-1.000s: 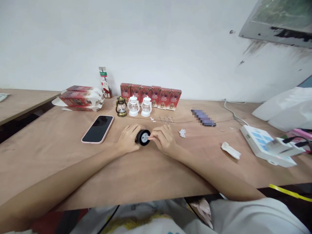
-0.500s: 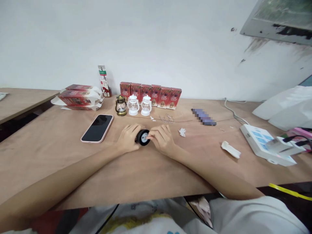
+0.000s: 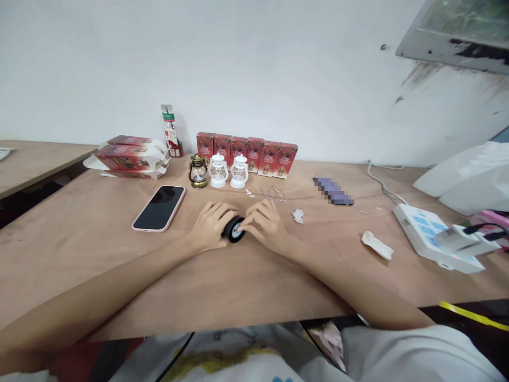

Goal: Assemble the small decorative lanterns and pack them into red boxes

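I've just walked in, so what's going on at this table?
A person's left hand holds a small black object. The right hand has its fingertips at the object's pale round end. Beyond them, a bronze-coloured lantern and two white lanterns stand before a row of red boxes. A phone lies to the left.

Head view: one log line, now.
left hand: holds black round piece | right hand: at its pale end | beyond: bronze lantern, white lanterns
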Demonstrator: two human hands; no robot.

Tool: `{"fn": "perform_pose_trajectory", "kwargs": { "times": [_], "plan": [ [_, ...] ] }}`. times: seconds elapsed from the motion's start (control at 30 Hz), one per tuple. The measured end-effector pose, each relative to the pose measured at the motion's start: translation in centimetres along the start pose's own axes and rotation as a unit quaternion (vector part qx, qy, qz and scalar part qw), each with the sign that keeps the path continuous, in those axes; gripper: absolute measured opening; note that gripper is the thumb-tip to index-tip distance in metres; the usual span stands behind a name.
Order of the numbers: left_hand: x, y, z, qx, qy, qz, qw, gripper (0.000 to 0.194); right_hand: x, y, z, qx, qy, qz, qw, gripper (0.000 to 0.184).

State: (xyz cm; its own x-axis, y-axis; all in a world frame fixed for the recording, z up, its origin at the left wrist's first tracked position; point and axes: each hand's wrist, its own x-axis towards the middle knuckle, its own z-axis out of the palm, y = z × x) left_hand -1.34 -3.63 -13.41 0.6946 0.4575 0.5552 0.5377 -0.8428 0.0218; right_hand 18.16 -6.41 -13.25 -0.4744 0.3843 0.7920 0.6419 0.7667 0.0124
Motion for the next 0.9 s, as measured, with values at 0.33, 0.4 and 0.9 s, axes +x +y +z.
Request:
{"fn": "perform_pose_trajectory", "kwargs": {
  "times": [0.33, 0.4, 0.9],
  "plan": [
    [0.3, 0.0, 0.1, 0.001, -0.008, -0.018, 1.000, 0.034, 0.0, 1.0, 0.5, 0.047, -0.042, 0.010, 0.998, 0.034],
    [0.3, 0.0, 0.1, 0.000, -0.003, -0.013, 1.000, 0.034, 0.0, 0.9, 0.7, 0.058, -0.033, 0.021, 0.998, 0.037],
    [0.3, -0.4, -0.2, -0.010, 0.053, -0.055, 0.997, 0.036, -2.9, 10.2, -0.9, -0.214, -0.190, 0.381, 0.879, 0.043]
  ]
}}
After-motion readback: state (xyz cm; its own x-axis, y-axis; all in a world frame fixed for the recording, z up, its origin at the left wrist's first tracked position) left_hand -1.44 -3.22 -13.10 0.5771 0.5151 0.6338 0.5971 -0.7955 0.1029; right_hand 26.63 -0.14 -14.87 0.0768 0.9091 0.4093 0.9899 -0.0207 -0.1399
